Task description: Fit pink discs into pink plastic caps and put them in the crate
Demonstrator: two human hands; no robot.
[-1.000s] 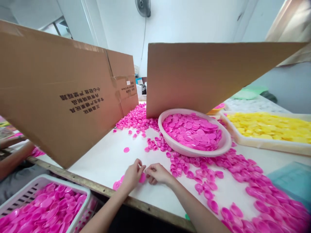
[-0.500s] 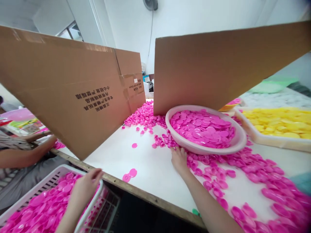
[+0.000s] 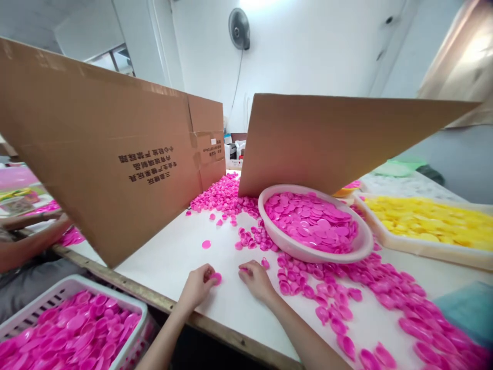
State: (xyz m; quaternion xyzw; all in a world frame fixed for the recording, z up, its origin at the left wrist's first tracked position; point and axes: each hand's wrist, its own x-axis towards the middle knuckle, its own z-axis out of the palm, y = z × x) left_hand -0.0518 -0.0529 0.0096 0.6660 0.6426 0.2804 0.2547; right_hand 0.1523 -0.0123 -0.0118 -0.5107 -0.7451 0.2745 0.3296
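My left hand is over the white table near its front edge, thumb and fingers pinching a flat round pink plastic disc. Across from it, my right hand is closed with fingertips on a small pink plastic piece, mostly covered by the fingers. A narrow gap separates the two hands. Another pink disc lies flat on the table beyond them. Just past my right hand sits a single pink cup-shaped piece. More pink cup-shaped pieces are scattered to its right.
A pale basin of pink discs stands at right, beside a tray of yellow pieces. Cardboard panels rise left and right. Below the table edge, a white basket holds pink pieces. A co-worker's arm shows at far left.
My left hand has moved from above the basket to the table and taken hold of a disc. My right hand has come back from the pieces by the basin, now with a small pink piece.
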